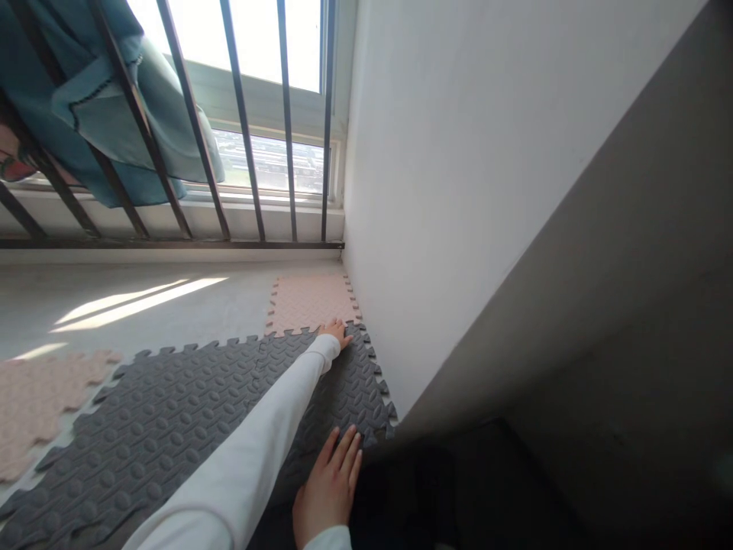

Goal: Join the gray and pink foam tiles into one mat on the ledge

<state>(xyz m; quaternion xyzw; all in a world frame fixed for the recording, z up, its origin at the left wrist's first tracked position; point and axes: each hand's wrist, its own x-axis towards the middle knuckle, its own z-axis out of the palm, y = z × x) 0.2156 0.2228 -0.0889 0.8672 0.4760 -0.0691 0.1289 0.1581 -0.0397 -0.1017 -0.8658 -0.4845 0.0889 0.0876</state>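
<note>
My left hand (337, 333) reaches far forward, its fingers spread. It rests on the seam where a pink foam mat tile (312, 300) meets a dark grey foam mat tile (349, 374). Closer to me, my right hand (330, 485) lies with its fingers stretched out at the near edge of the grey tile, close to the wall corner. Neither hand has anything in its grip. The grey tile adjoins another dark grey tile (183, 412) on the left, and my left forearm crosses over them.
A white wall (435, 191) rises along the right side of the tiles. Black railing bars (243, 122) stand before a window, with blue-green cloth (160, 114) behind them. More pink tile (51, 389) lies at left, apart from the grey. Sunlit floor (172, 321) lies between.
</note>
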